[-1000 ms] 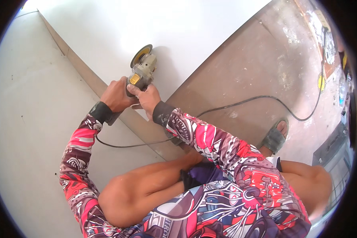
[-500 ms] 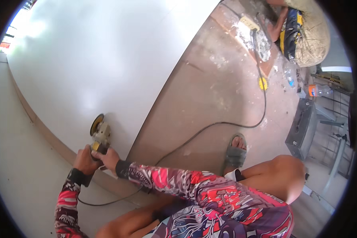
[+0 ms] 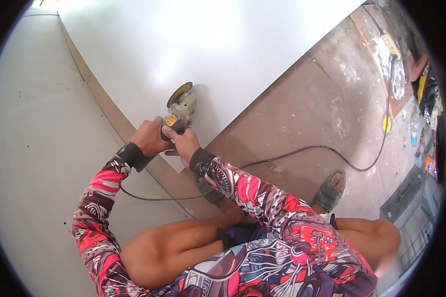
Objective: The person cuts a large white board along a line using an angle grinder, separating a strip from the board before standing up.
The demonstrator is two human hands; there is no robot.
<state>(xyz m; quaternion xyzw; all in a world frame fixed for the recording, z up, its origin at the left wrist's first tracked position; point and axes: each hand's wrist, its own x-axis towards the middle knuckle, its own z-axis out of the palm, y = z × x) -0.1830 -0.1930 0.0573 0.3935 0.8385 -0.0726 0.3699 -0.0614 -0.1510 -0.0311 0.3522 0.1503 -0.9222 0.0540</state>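
The fingers of both hands are wrapping tightly around one angle grinder (image 3: 180, 111): the left hand (image 3: 148, 137) is gripping its body from the left, the right hand (image 3: 184, 143) from below. Its single disc is lying against the edge of one white board (image 3: 233, 54). One black cable (image 3: 302, 151) is trailing across the brown floor (image 3: 312, 114). One sandal (image 3: 329, 190) is resting there.

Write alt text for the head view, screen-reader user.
Both hands grip an angle grinder whose disc sits against a large white panel; the left hand and right hand hold its body. The person crouches in patterned sleeves, a black power cord trailing across the brown concrete floor past a sandalled foot.
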